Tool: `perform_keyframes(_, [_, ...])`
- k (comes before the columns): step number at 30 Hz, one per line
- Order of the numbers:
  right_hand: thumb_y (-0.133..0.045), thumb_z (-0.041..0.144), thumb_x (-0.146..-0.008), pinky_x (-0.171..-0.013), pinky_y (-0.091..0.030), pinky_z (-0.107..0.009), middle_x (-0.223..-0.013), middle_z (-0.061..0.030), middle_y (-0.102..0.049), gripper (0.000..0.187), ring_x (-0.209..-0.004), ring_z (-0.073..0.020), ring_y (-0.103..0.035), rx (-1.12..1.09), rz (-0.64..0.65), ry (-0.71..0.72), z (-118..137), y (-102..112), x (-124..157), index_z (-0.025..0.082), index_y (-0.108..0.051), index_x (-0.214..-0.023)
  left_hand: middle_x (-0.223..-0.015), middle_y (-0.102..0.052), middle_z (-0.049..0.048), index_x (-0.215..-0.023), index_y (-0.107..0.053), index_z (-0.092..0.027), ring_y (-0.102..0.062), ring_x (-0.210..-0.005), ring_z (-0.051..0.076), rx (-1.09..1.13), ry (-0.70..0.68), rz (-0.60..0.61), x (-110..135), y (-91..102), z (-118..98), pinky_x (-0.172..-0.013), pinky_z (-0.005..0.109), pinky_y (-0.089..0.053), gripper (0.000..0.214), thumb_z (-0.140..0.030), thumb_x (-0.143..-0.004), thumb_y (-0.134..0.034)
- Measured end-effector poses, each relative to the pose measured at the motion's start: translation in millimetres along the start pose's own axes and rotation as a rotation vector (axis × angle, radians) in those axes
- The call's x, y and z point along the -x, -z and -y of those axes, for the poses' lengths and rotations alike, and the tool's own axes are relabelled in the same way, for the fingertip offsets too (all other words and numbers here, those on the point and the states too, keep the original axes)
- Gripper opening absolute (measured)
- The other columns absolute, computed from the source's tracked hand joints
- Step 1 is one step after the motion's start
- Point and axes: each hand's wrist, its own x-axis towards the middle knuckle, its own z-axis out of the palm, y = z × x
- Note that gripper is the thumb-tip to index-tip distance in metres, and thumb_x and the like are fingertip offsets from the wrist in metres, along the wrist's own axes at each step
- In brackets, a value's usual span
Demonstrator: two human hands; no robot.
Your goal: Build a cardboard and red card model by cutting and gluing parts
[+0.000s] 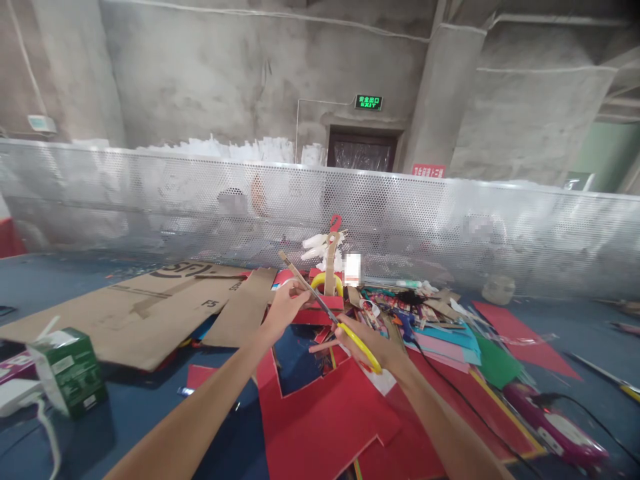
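Light was dim, flat and diffuse, casting only soft shadows. The view was slightly blurred. Straight edges bowed toward the frame's borders.

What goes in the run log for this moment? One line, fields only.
left hand: pinches cardboard strip | right hand: grips yellow scissors, blades at strip | below: red card sheet | surface: blue table

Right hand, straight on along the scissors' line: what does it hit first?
Likely the cardboard strip pinched in the left hand: the scissors in the right hand point up-left at it, blades seemingly at the strip already. Depth is unclear.
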Motion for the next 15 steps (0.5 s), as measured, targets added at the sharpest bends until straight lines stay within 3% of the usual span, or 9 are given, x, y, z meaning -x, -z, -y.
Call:
perform_keyframes(5, [-0.040, 0.051, -0.098, -0.067, -0.043, -0.033, -0.075, -0.0028, -0.058, 0.033, -0.068, -0.0205, -0.054, 0.049, -0.031, -0.041, 12.6, 1.2, -1.7, 0.022, -0.057, -0.093, -0.073, -0.067, 0.0008, -0.074, -0.058, -0.019, -0.070, -0.073, 0.019, -0.001, -0.001, -0.007, 1.1, -0.2, -0.7, -0.077, 0.038, -0.060, 0.020, -0.032, -0.072, -0.073])
perform_keyframes(10, [-0.036, 0.052, -0.099, -0.069, -0.044, -0.033, -0.081, -0.0059, -0.063, 0.036, -0.076, -0.0219, -0.059, 0.055, -0.092, -0.054, 4.2, -3.6, -2.6, 0.022, -0.054, -0.091, -0.071, -0.066, 0.0004, -0.075, -0.059, -0.018, -0.069, -0.074, 0.020, -0.011, -0.016, 0.009, -1.0, 1.5, 2.7, -0.079, 0.039, -0.060, 0.021, -0.033, -0.072, -0.074])
perform_keyframes(15, [-0.034, 0.052, -0.101, -0.067, -0.043, -0.030, -0.074, -0.0017, -0.061, 0.040, -0.070, -0.0186, -0.060, 0.089, -0.089, -0.082, 5.6, -4.2, -4.1, 0.021, -0.052, -0.084, -0.077, -0.069, 0.0021, -0.081, -0.059, -0.019, -0.070, -0.074, 0.021, 0.039, 0.019, 0.026, -1.9, 4.0, 3.5, -0.079, 0.040, -0.060, 0.027, -0.040, -0.074, -0.074])
